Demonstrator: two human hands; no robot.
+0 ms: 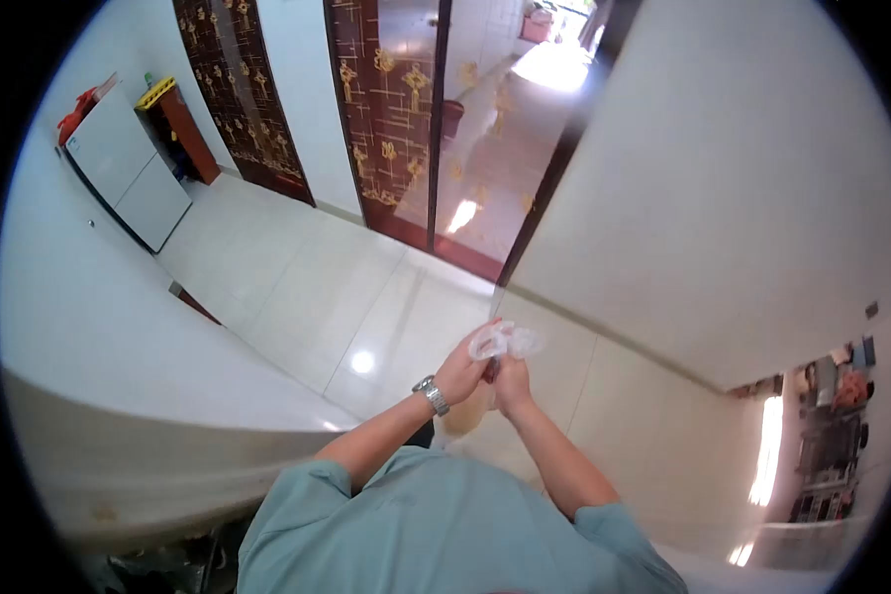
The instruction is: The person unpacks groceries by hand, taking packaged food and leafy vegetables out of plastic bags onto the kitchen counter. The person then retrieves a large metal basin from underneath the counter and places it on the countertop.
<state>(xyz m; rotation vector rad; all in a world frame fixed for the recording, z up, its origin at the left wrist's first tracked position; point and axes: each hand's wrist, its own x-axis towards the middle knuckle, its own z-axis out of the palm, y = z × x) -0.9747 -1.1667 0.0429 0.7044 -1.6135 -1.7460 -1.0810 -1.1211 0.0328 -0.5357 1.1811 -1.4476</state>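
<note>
Both of my hands are together in front of my body, closed on the gathered top of a clear plastic bag. The bag's handle loops stick up above my fingers. My left hand, with a metal-banded watch on its wrist, grips from the left side. Against it from the right, my right hand has its fingers wrapped round the same plastic. A pale yellowish shape shows below my hands, partly hidden by my left arm; whether it is the bag's contents I cannot tell.
Glossy floor tiles stretch ahead. Dark glass doors with gold patterns stand at the far wall. A white refrigerator is at the far left. A white wall rises on the right, with a cluttered kitchen area beyond it.
</note>
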